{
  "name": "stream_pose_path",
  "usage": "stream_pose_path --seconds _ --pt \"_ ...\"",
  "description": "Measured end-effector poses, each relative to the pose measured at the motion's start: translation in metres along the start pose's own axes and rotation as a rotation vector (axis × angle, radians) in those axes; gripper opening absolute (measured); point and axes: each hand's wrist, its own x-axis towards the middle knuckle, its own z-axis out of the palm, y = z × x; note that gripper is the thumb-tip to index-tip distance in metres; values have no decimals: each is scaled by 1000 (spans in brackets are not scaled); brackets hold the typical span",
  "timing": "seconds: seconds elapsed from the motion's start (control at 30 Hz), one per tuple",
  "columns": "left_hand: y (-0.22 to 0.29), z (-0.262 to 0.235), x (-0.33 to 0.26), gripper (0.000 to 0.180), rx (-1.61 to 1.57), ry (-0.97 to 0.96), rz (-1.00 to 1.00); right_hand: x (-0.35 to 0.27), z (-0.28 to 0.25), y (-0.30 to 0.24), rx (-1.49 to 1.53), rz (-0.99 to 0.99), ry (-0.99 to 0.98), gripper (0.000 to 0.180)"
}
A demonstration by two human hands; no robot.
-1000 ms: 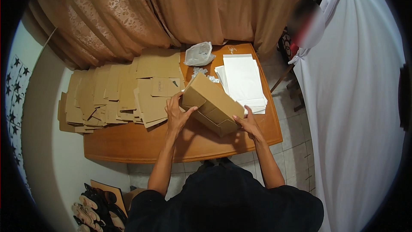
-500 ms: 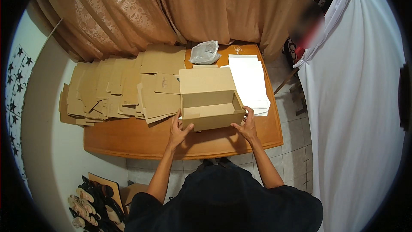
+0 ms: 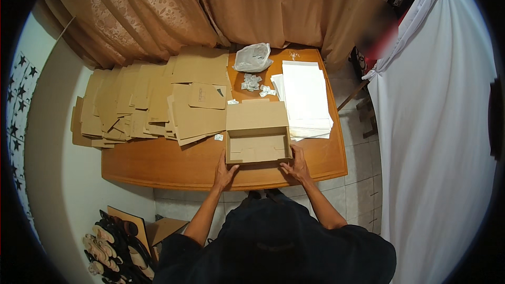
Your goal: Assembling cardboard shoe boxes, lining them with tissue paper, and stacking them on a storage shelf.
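Now cardboard box [image 3: 258, 138] sits squarely (lid open), hands [image 3: 225, 171] steadying it.

Matt brown cardboard box [image 3: 258, 137] on glossy wooden table [image 3: 168, 165].

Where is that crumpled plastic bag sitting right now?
The plastic bag lies at the wooden table's far edge by the curtain, above the small packets and left of the white sheets.

Left hand [image 3: 225, 171], right hand [image 3: 296, 164] flat, spread.
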Motion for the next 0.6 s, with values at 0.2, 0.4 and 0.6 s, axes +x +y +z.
stream_pose_path --seconds 0.2,0.4,0.6 --pt "50 2 -9 62 111 -11 -67 -1 -7 -17 -26 62 -21 92" --pt "33 9 -9 45 152 282 210 -3 5 -6 -17 80 -86 79" --pt "35 1 -8 39 217 151 22 -5 18 -9 18 85 15 65"
